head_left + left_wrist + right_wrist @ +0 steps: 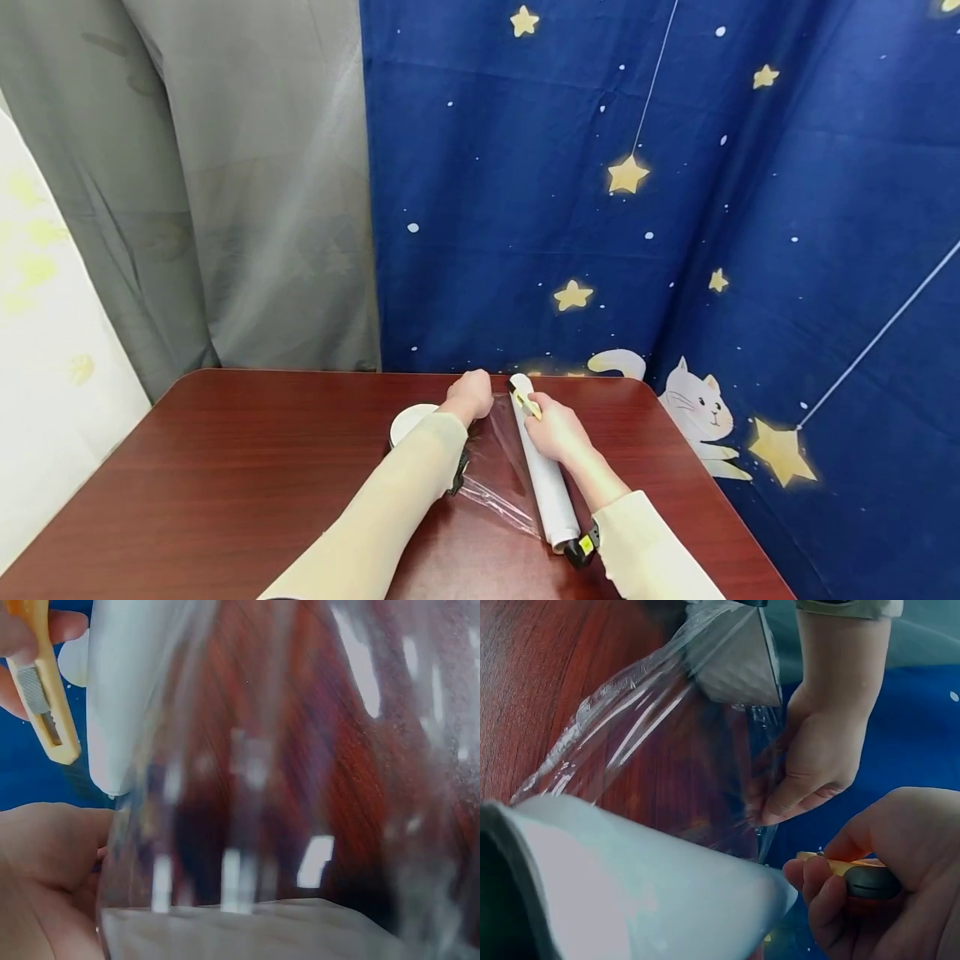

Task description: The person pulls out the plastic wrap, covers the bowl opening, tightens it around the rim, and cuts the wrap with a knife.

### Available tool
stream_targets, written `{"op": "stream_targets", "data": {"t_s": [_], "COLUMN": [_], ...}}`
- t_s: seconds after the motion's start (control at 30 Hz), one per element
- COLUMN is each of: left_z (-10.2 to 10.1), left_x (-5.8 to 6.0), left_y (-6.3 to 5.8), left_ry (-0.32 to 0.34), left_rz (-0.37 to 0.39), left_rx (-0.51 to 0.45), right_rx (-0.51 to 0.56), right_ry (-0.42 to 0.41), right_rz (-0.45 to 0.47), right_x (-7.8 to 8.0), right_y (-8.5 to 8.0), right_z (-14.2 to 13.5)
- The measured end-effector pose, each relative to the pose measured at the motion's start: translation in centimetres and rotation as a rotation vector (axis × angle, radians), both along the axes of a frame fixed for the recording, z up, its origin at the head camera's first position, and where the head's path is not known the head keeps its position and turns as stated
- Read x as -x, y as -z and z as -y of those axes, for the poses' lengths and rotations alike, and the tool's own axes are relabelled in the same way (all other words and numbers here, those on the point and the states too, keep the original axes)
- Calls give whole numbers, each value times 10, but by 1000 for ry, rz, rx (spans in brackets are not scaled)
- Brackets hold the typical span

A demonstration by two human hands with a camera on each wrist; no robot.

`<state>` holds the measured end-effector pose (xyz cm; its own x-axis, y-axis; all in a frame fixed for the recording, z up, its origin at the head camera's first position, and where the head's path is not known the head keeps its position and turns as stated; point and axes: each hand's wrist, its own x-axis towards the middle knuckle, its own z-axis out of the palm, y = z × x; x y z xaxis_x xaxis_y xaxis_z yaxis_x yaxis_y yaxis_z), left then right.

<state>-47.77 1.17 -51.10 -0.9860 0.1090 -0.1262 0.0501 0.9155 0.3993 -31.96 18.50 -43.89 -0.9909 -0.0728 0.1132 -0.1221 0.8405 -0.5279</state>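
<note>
A roll of cling film [551,492] lies lengthwise on the table, its white body large in the right wrist view. A clear sheet of film [649,742] stretches leftward from it, with folds along its near edge. My left hand [471,396] pinches that sheet near the far end; in the right wrist view its thumb and fingers meet at the film. My right hand [558,429] grips a yellow utility knife [46,690] beside the roll's far end. Whether the blade is out I cannot tell. Left of my left forearm stands a white round bowl [408,421], partly hidden by the sleeve.
The dark red wooden table [247,475] has its far edge just beyond both hands. Behind it hang a grey curtain [277,208] and a blue curtain [510,183] with stars and a cat.
</note>
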Motion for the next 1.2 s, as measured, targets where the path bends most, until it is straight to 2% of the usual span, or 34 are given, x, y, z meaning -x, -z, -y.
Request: {"op": "stream_targets", "data": {"t_s": [0.03, 0.07, 0.1, 0.13, 0.23, 0.27, 0.3, 0.33, 0.57, 0.83, 1.03, 1.2], "left_z": [0, -1, -1, -1, 1, 1, 2, 2, 2, -3, -8, -9], "left_x": [-3, -13, -16, -14, 9, 14, 25, 28, 15, 20, 13, 10], "left_y": [-2, -12, -15, -12, 15, 20, 32, 36, 28, 33, 28, 19], "left_ry": [3, -5, 0, 4, 16, 10, 16, 10, 34, 63, 72, 62], "left_rz": [-16, -17, -29, -34, -74, -69, -82, -74, -90, -59, -95, -92], "left_rx": [10, 10, 10, 7, 19, 11, 12, 8, -37, -33, -32, -17], "right_rx": [-25, -40, -48, -61, -84, -95, -101, -109, -144, -238, -276, -250], "right_ry": [-3, -8, -12, -16, -26, -28, -29, -34, -43, -25, -28, -30], "right_rz": [-10, -11, -9, -10, -10, -12, -15, -22, -62, -39, -40, -23], "right_x": [0, 0, 0, 1, -1, -1, -2, -3, -9, -10, -3, -4], "right_y": [1, 1, 1, 2, 2, 2, 2, 3, 4, 8, 8, 2], "right_z": [1, 2, 3, 4, 6, 6, 6, 6, 10, 22, 29, 25]}}
